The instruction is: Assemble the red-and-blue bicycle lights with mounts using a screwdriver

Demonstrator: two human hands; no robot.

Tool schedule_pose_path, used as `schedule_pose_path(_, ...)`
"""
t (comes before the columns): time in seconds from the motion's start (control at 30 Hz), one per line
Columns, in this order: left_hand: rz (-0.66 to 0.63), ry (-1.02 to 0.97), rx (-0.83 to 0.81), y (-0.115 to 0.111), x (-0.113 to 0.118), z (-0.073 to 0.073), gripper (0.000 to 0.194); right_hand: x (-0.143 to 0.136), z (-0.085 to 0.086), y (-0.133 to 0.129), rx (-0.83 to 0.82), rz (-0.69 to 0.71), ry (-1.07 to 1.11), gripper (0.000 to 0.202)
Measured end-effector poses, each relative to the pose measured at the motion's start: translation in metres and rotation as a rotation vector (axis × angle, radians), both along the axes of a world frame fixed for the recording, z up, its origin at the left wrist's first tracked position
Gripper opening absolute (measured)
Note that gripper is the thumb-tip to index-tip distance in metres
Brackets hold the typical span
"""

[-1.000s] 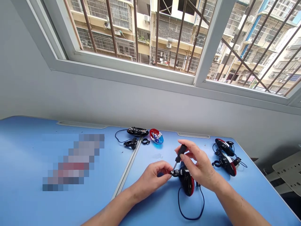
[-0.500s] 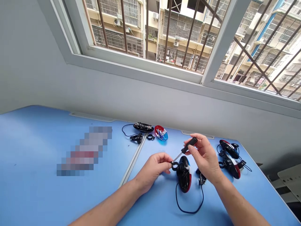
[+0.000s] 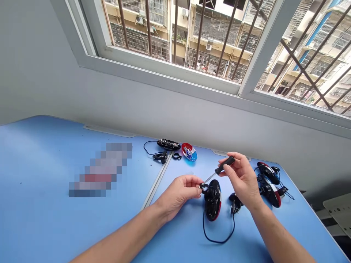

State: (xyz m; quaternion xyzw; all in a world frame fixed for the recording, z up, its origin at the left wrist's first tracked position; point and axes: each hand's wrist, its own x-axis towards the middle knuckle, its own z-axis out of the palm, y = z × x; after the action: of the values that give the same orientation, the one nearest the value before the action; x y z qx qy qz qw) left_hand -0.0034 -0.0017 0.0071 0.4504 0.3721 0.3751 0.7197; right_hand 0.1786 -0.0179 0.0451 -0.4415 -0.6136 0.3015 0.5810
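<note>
My right hand (image 3: 241,179) is closed on the black handle of a screwdriver (image 3: 225,165). Its metal shaft slants down to the left, with the tip at a black ring clamp (image 3: 204,187). Thumb and fingers of my left hand (image 3: 183,193) pinch the end of that clamp. The clamp is joined to a glossy black oval bicycle horn (image 3: 213,204) with a red edge, tilted upright over the blue table. A black cable (image 3: 219,241) loops from the horn to a small black handlebar switch (image 3: 236,204), partly under my right hand.
At the back of the blue table (image 3: 109,233) lie an oval black casing (image 3: 168,144), a cabled switch (image 3: 160,157), a loose ring clamp (image 3: 177,156) and a red-and-blue cover (image 3: 189,152) holding small parts. More horns (image 3: 270,190) lie at right. A blurred-out patch (image 3: 101,170) is at left.
The horn and clamp have turned slightly in my left hand. My right hand and the screwdriver have shifted a little right. The camera view has moved slightly.
</note>
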Motion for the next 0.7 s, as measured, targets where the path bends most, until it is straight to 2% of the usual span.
schedule_pose_path(0.23,0.059,0.119,0.104,-0.001,0.003,-0.001,0.013,0.0,-0.001,0.001,-0.006,-0.003,0.006,0.03)
schedule_pose_path(0.4,0.083,0.203,0.266,0.003,0.001,-0.003,0.013,0.006,0.002,-0.001,0.018,0.02,-0.045,0.023)
schedule_pose_path(0.57,0.038,0.339,0.58,0.0,-0.002,-0.003,0.014,0.019,0.014,-0.008,0.084,0.044,-0.234,0.03)
schedule_pose_path(0.7,0.015,0.379,0.73,-0.003,-0.003,-0.001,0.015,0.028,0.021,-0.012,0.229,0.001,-0.481,0.019)
